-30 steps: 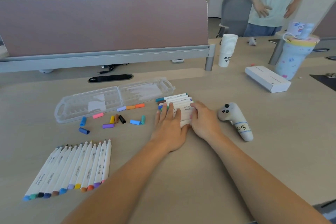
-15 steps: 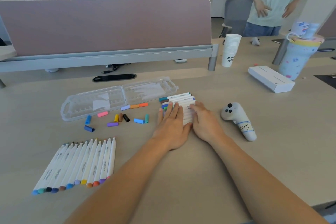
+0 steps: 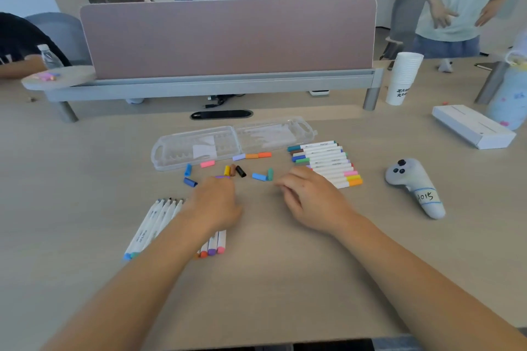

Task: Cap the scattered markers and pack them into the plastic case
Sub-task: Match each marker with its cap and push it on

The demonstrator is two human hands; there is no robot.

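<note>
Here the clear plastic case (image 3: 233, 141) lies open and flat on the pale wood-grain desk (image 3: 285, 279): two shallow, translucent, round-cornered halves joined at a middle hinge, with moulded ribs inside and a handle slot at each outer end. No marker is in it.

Loose caps (image 3: 236, 169) are strewn just in front of the case: short, matte plastic cylinders in pink, blue, yellow, brown, black, teal, lilac and orange. A purple cap (image 3: 222, 177) shows at the left fingertips.

Capped markers (image 3: 326, 162) lie in a tight row right of the case, white barrels parallel, coloured caps alternating at both ends. Uncapped markers (image 3: 154, 225) lie in a second row near left, slim white barrels fanned slightly, coloured butt ends toward the camera; the left forearm covers the row's middle.

Left hand (image 3: 216, 205): knuckles up, fingers curled down over the far tips of the uncapped row, fingertips at the purple cap. Whether it grips the cap cannot be told.

Right hand (image 3: 310, 196): loosely curled, empty, resting on the desk just beside the near left corner of the capped row; the blue and teal caps lie just beyond its fingertips.

A grey handheld controller (image 3: 413, 185) with a handwritten label lies well right of the markers.
</note>
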